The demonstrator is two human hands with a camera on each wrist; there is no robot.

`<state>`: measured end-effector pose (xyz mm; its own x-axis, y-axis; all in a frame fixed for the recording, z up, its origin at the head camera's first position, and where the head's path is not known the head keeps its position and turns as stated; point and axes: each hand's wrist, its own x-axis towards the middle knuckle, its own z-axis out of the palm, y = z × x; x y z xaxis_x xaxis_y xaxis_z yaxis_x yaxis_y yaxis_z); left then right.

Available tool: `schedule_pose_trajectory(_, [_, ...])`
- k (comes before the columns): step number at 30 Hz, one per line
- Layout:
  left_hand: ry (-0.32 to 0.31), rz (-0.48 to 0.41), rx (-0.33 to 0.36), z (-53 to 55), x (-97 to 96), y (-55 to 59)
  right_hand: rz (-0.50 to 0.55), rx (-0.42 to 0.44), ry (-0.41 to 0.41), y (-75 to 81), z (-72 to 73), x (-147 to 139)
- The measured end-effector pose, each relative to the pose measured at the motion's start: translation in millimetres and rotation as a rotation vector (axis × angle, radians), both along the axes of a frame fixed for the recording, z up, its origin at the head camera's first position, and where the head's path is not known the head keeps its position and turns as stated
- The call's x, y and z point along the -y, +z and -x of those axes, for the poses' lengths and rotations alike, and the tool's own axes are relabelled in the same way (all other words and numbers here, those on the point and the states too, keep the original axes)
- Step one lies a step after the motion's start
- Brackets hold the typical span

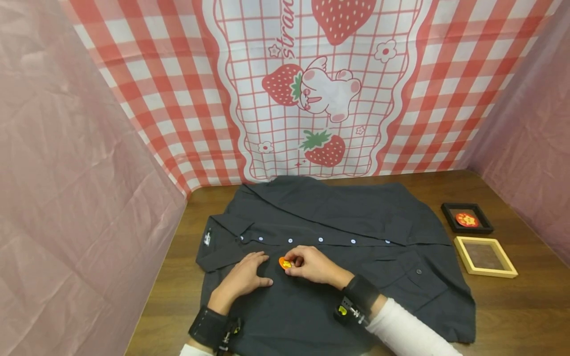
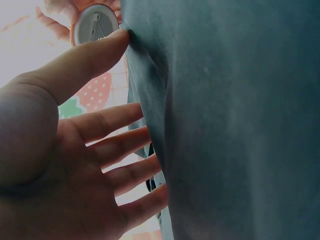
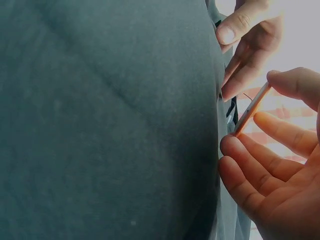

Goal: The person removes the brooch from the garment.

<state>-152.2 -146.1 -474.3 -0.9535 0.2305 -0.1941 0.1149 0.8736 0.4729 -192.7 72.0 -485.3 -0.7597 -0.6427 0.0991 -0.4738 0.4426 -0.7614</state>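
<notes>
A dark grey button-up shirt (image 1: 338,291) lies spread on the wooden table, its collar to the left and a row of pale buttons across it. My right hand (image 1: 313,266) pinches a round orange-and-yellow pin badge (image 1: 284,263) by its edge, over the shirt's chest. In the left wrist view the metal back of the badge (image 2: 94,26) shows, with its pin. The pin juts away from the back in the right wrist view, where the badge (image 3: 252,110) appears edge-on. My left hand (image 1: 244,278) rests on the shirt near the collar, fingers extended and thumb apart, fingertips touching the fabric.
At the right of the table (image 1: 512,316) lies a black frame (image 1: 450,217) with a red-and-yellow star badge (image 1: 467,219) inside. In front of it sits a pale yellow frame (image 1: 485,272). A strawberry-print checked cloth (image 1: 178,99) hangs behind, with pink cloth (image 1: 80,198) at the sides.
</notes>
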Motion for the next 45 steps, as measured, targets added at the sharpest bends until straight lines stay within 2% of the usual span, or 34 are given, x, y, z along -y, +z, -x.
schedule_pose_trajectory(21, [-0.024,-0.111,-0.085,-1.7,-5.0,5.1,0.059,-0.001,-0.008,0.6,-6.3,-2])
schedule_pose_trajectory(35, [-0.050,-0.141,-0.136,-2.4,-7.3,7.0,0.090,-0.008,-0.009,0.8,-9.8,-1])
schedule_pose_trajectory(45, [-0.068,-0.176,-0.160,-3.0,-8.2,9.0,0.080,0.037,-0.016,4.0,-10.8,-1])
